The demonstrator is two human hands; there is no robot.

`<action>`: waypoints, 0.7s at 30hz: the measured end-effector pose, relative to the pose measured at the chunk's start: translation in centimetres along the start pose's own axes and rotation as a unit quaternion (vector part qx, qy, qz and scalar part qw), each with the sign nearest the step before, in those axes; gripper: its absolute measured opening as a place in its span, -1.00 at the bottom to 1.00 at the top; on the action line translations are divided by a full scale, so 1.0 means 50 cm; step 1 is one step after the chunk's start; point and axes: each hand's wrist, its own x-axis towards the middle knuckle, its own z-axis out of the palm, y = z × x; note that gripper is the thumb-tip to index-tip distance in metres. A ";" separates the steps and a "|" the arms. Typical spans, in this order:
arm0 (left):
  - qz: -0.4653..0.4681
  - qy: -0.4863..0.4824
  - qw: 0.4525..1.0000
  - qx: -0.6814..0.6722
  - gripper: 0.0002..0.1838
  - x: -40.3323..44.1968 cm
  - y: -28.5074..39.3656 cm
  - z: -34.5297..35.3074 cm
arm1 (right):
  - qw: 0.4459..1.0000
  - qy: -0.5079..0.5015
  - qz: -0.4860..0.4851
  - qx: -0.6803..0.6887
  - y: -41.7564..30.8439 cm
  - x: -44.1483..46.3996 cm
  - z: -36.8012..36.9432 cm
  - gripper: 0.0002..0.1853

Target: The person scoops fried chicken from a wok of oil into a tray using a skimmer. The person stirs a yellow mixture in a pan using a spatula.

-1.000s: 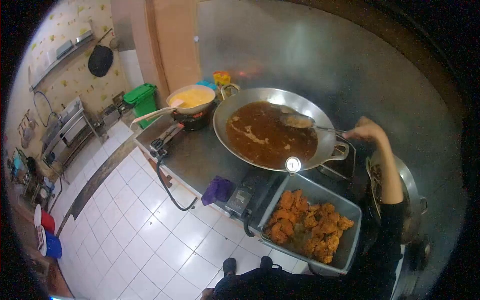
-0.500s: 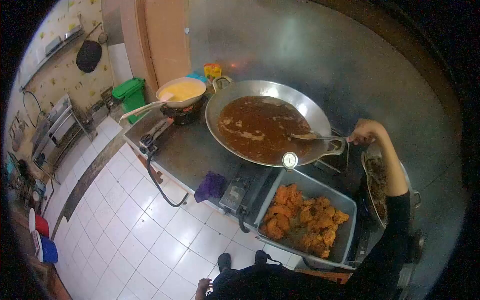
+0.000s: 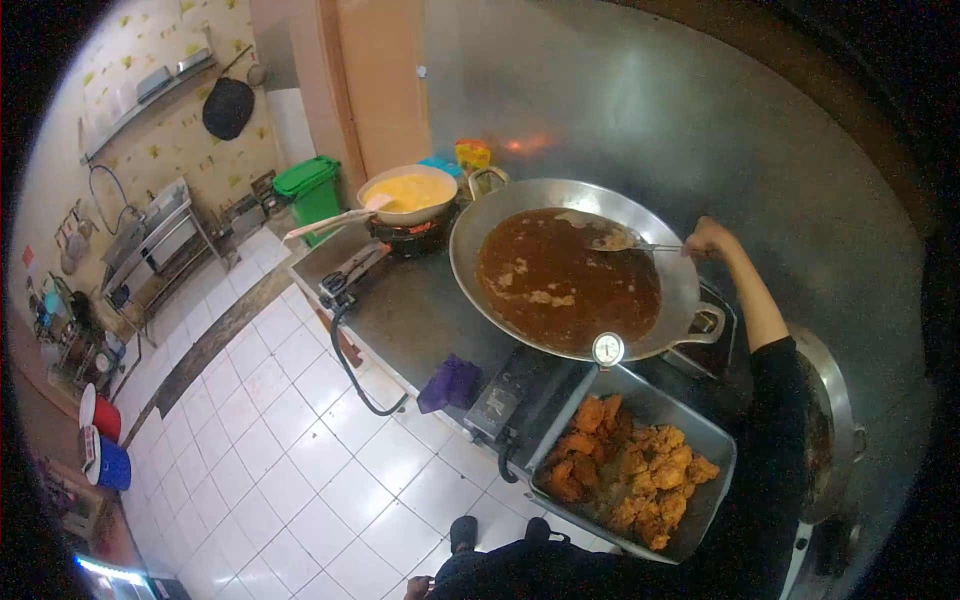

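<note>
Take the big wok as your landmark: to its left, the pan of yellow liquid sits over a burner, its pale handle pointing away from the wok. Your left hand hangs on the near side, well apart from the wok; only a sliver of it shows at the bottom edge, so you cannot tell whether it is curled around anything. The purple cloth lies near the wok's front left, at the edge of the worktop. Inside the wok, the change is in your ladle: half a second ago its head was nearer the wok's right handle, and now it sits farther toward the back, so the near part of the brown liquid lies clear of it. It may be a skimmer; the head is too blurred and partly sunk to be sure. The dial thermometer stands at the wok's near rim, and the grey tray of fried pieces is just in front. Your right hand, beyond the wok's right rim, has its fingers wrapped narrowly around the end of the ladle's handle. Farther right is a second pan, partly behind your sleeve.
</note>
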 end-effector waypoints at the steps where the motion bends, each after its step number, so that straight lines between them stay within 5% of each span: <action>1: -0.002 0.003 1.000 -0.006 -0.76 -0.002 -0.004 0.006 | 1.000 0.007 -0.018 0.002 -0.010 0.011 0.007 -0.73; 17: -0.010 0.041 0.997 -0.063 -0.77 -0.046 -0.067 0.060 | 0.970 0.063 -0.222 0.078 -0.131 0.080 0.117 -0.59; 21: -0.005 0.044 0.997 -0.060 -0.77 -0.050 -0.088 0.066 | 0.962 0.029 -0.247 0.112 -0.134 0.037 0.118 -0.71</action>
